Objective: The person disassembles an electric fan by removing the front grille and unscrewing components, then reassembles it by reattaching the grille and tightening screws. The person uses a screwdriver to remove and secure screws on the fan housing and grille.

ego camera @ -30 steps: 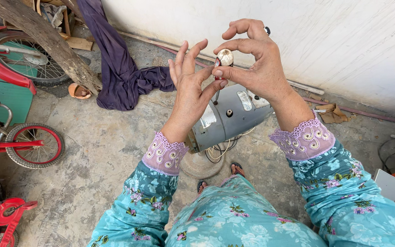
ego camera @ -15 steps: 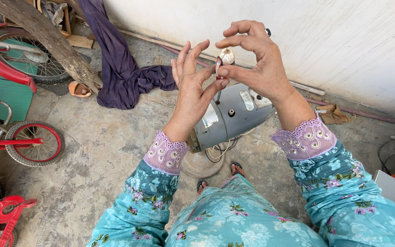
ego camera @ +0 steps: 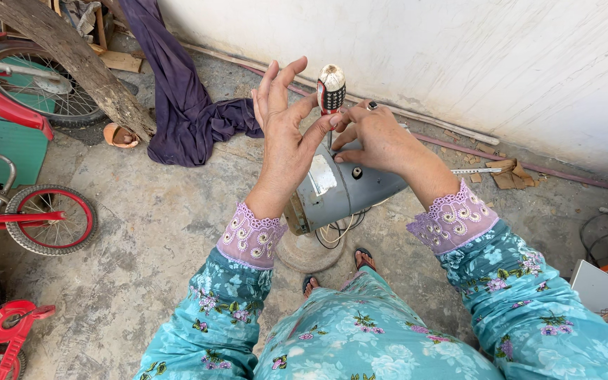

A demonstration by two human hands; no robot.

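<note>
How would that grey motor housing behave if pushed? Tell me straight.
The housing looks like rigid metal, so probably stiff and heavy for its size. It sits high above a small round base, so a sideways push might tip it. The screwdriver stands on it between the left hand and right hand, steadying it somewhat.

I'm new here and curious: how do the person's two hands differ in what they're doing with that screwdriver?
The left hand is raised with fingers spread, only its thumb touching the screwdriver handle; the right hand sits lower, fingers curled by the shaft. The left shows its back to the camera; the right wears a ring. Both hover over the grey motor housing.
</note>
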